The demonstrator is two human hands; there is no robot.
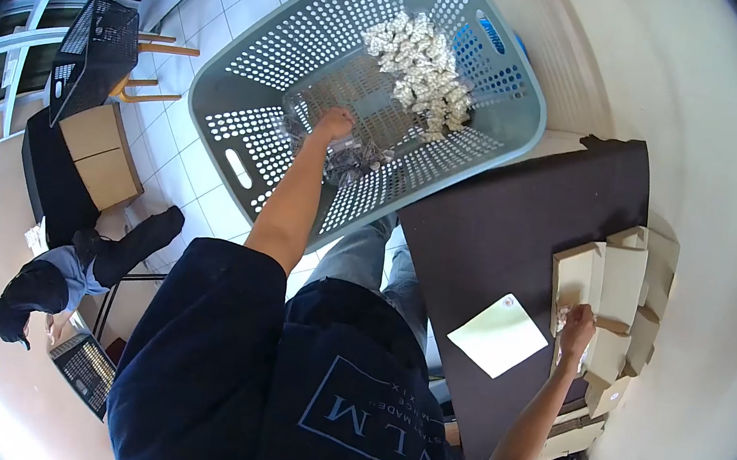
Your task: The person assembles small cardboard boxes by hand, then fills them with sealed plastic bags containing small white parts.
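Currently left hand [336, 123] occupies one basket [211, 87], right hand [577, 329] one box [580, 263].

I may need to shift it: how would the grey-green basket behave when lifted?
The basket would probably be stiff, given its moulded rim, and light for its size, with perforated walls. White bundles heaped toward one end might unbalance it.

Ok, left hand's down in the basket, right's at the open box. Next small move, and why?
I'd probably lift the left hand clear of the basket: it looks curled beside the dark bundles, though any grip is hidden, and the right hand is already at the open cardboard box.
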